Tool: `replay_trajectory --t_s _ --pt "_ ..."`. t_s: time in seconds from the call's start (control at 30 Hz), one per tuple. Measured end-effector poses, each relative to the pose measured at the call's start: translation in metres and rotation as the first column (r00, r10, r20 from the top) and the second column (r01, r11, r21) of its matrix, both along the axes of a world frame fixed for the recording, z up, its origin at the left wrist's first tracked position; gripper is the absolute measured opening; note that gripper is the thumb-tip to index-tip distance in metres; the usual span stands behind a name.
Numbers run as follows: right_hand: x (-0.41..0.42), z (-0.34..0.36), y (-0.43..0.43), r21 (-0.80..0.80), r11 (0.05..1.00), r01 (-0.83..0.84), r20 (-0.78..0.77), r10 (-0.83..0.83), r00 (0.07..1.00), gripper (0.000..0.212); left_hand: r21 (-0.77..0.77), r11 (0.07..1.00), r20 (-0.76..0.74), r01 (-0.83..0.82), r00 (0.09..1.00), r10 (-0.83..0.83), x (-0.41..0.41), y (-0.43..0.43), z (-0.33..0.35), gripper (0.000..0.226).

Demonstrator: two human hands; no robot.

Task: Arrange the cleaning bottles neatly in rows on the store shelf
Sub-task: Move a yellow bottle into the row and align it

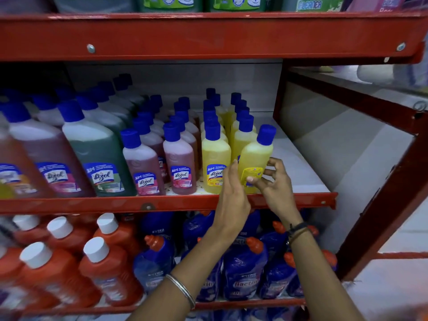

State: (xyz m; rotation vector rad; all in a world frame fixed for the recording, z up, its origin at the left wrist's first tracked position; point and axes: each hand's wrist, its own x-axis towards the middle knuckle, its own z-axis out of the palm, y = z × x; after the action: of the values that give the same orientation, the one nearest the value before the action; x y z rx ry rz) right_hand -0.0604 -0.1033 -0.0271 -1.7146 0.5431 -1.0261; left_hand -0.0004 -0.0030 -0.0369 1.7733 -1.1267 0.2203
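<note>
Yellow plastic bottle (256, 156) stood tilted at the front right of the red shelf (162, 203), beside 2 yellow rows. My right hand (275, 181) pinched its labelled lower body; my left hand (231, 188) lay flat alongside, fingers extended. I judged it light, stiff, slightly slick, top-heavy.

1. The left hand (231, 191) covers the lower right of the front yellow bottle's label (215, 174).
2. The tilted yellow bottle (256, 158) has its base hidden behind both hands.
3. The top-shelf bottles (236, 3) are cut off by the upper edge.
4. The orange bottles (46, 269) at lower left are blurred, labels unreadable.
5. The rear rows show only blue caps (210, 105).
</note>
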Motion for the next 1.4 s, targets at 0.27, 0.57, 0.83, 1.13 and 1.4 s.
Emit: replay_trajectory --t_s 0.27,0.57,0.83,1.13,1.4 --pt "0.001 -0.007 0.001 -0.092 0.992 0.082 -0.020 -0.084 0.996 0.043 0.041 0.999 -0.082 0.035 0.996 -0.031 -0.005 0.005 0.000 0.064" --pt "0.001 0.002 0.014 -0.172 0.981 0.085 -0.075 -0.099 0.992 0.042 -0.049 0.996 -0.168 0.077 0.982 -0.084 0.000 0.008 0.002 0.053" --pt "-0.007 -0.006 0.002 -0.131 0.991 -0.020 -0.017 0.018 1.000 0.023 -0.044 0.992 -0.155 0.114 0.981 -0.120 -0.005 0.014 0.000 0.057" --pt "-0.004 0.002 -0.013 -0.034 0.980 -0.198 -0.055 0.196 0.979 0.031 0.050 0.996 -0.185 0.078 0.980 -0.068 -0.002 0.017 -0.003 0.066" --pt "-0.002 -0.003 -0.008 -0.122 0.992 0.030 -0.130 -0.046 0.990 0.028 0.194 0.978 -0.172 0.078 0.984 -0.044 -0.002 0.003 0.010 0.080"
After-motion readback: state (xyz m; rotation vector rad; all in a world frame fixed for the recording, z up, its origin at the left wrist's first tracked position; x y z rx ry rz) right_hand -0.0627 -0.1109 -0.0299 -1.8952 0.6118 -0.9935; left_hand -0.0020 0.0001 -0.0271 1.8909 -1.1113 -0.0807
